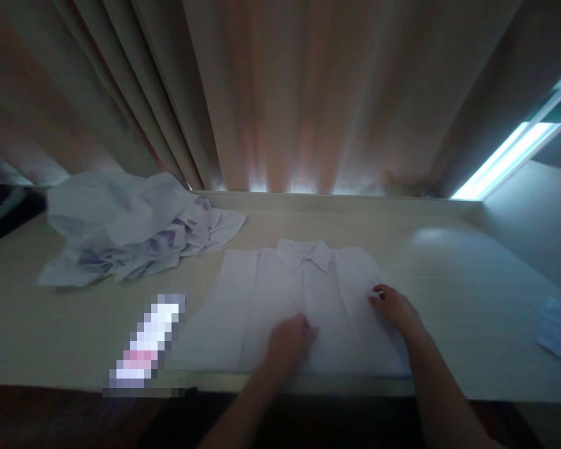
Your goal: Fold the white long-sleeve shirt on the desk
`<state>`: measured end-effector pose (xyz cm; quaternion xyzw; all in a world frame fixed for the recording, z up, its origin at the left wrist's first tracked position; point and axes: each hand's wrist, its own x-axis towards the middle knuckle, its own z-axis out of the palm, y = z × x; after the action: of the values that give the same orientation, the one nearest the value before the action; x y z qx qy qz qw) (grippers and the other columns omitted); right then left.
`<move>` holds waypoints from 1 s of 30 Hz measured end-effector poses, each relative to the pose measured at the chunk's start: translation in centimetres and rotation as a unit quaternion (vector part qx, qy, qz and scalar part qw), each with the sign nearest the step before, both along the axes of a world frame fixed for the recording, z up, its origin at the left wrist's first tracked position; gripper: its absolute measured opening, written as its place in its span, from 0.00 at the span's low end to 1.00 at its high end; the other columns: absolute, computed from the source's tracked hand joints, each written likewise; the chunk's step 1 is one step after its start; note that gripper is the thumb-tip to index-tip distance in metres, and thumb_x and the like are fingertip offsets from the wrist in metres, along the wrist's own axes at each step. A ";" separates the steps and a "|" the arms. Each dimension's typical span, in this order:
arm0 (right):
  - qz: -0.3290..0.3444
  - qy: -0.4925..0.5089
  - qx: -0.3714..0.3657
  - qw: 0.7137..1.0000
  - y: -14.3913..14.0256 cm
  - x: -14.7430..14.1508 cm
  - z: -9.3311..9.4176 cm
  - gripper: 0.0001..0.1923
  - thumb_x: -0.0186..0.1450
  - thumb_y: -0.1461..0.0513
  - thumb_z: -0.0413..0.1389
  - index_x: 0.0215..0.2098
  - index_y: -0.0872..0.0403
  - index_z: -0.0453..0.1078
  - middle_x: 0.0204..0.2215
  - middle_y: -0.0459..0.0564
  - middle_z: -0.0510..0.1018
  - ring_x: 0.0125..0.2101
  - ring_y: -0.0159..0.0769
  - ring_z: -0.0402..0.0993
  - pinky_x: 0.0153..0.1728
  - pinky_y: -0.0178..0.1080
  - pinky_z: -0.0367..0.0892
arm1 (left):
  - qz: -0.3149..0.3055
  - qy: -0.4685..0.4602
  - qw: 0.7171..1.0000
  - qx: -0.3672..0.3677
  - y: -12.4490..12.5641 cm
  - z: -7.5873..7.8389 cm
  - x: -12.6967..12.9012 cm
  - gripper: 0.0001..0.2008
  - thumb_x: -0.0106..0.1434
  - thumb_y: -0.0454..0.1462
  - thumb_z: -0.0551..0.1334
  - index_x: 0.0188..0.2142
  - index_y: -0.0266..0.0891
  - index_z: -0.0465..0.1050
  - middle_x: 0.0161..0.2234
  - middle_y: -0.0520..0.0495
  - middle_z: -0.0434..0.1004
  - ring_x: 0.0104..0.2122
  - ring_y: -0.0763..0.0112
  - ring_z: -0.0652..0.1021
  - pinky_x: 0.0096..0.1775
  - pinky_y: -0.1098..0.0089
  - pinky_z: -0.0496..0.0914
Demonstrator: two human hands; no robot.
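Fingers of the left hand [290, 340] curl loosely on the folded white shirt [262, 299]. The right hand [395, 308] rests flat, fingers together, on its right side. A crumpled garment pile [131, 234] lies left on the bench [449, 299].

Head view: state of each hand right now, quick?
Left hand: resting on the folded white shirt, fingers curled; grip cannot be told.
Right hand: open, fingers pressing flat on the shirt's right side, holding nothing.
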<state>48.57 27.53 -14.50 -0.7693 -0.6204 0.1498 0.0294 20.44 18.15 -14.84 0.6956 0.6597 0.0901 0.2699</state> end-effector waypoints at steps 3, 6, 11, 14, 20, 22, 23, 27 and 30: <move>-0.020 -0.002 0.004 1.000 -0.2 -0.4 1.0 0.20 0.62 0.56 0.51 0.51 0.55 0.65 0.44 0.55 0.76 0.45 0.42 0.71 0.44 0.40 0.63 | 0.014 -0.005 1.000 -0.018 0.2 -0.7 0.0 0.19 0.63 0.51 0.48 0.35 0.41 0.70 0.32 0.49 0.76 0.32 0.69 0.74 0.32 0.70 0.61; -0.039 -0.007 0.006 0.999 -0.2 -0.8 1.6 0.19 0.63 0.54 0.49 0.48 0.55 0.67 0.44 0.56 0.76 0.45 0.42 0.71 0.42 0.39 0.63 | 0.011 -0.009 1.000 -0.028 0.5 -1.0 0.0 0.18 0.62 0.49 0.49 0.34 0.40 0.71 0.32 0.48 0.77 0.32 0.69 0.74 0.32 0.70 0.61; -0.052 -0.008 0.006 0.999 -0.4 -1.1 2.3 0.12 0.62 0.57 0.48 0.35 0.52 0.71 0.35 0.53 0.78 0.37 0.40 0.73 0.35 0.37 0.62 | -0.007 0.000 1.000 -0.017 0.6 -0.7 -0.1 0.12 0.61 0.42 0.51 0.31 0.41 0.70 0.30 0.49 0.76 0.30 0.71 0.73 0.31 0.71 0.60; -0.059 -0.007 0.019 0.998 -0.5 -1.3 2.7 0.11 0.62 0.58 0.47 0.34 0.52 0.70 0.34 0.53 0.78 0.36 0.39 0.73 0.32 0.36 0.61 | -0.006 0.015 1.000 -0.007 0.5 -0.8 0.0 0.12 0.61 0.41 0.50 0.30 0.41 0.69 0.29 0.49 0.75 0.28 0.71 0.72 0.30 0.71 0.58; -0.071 -0.001 0.035 0.997 -0.5 -1.7 3.0 0.11 0.61 0.57 0.46 0.34 0.52 0.69 0.32 0.52 0.77 0.34 0.40 0.73 0.31 0.37 0.60 | -0.010 0.047 0.999 0.011 0.3 -1.2 0.3 0.13 0.61 0.41 0.49 0.31 0.41 0.70 0.29 0.49 0.75 0.28 0.70 0.72 0.29 0.69 0.57; -0.071 0.002 0.034 0.997 -0.5 -1.8 2.9 0.12 0.61 0.57 0.47 0.36 0.52 0.69 0.33 0.53 0.78 0.35 0.40 0.73 0.32 0.37 0.61 | -0.010 0.056 0.998 0.014 0.2 -1.2 0.6 0.16 0.62 0.44 0.47 0.30 0.41 0.70 0.28 0.48 0.75 0.29 0.69 0.73 0.30 0.69 0.58; -0.068 0.004 0.033 0.997 -0.5 -1.8 2.9 0.12 0.61 0.57 0.47 0.37 0.52 0.69 0.34 0.53 0.78 0.35 0.40 0.73 0.32 0.37 0.61 | -0.009 0.063 0.998 0.014 0.1 -1.2 0.7 0.18 0.63 0.46 0.47 0.30 0.41 0.70 0.28 0.47 0.75 0.29 0.68 0.73 0.30 0.68 0.58; -0.054 0.010 0.030 0.998 -0.5 -2.0 2.8 0.13 0.61 0.56 0.47 0.39 0.51 0.69 0.36 0.53 0.78 0.38 0.40 0.73 0.35 0.37 0.61 | -0.030 0.082 0.996 0.007 -0.2 -1.2 0.8 0.18 0.63 0.47 0.47 0.32 0.40 0.70 0.30 0.47 0.75 0.30 0.67 0.74 0.32 0.68 0.60; -0.051 0.008 0.030 0.998 -0.5 -2.1 2.9 0.15 0.62 0.56 0.47 0.43 0.52 0.68 0.38 0.54 0.78 0.38 0.41 0.73 0.36 0.38 0.62 | -0.045 0.084 0.995 0.004 -0.3 -1.0 0.7 0.16 0.64 0.44 0.47 0.34 0.41 0.69 0.31 0.47 0.75 0.31 0.68 0.74 0.33 0.68 0.60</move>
<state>46.47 27.07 -11.65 -0.7975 -0.5842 0.1357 0.0650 21.16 17.87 -15.81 0.7310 0.6473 0.0219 0.2148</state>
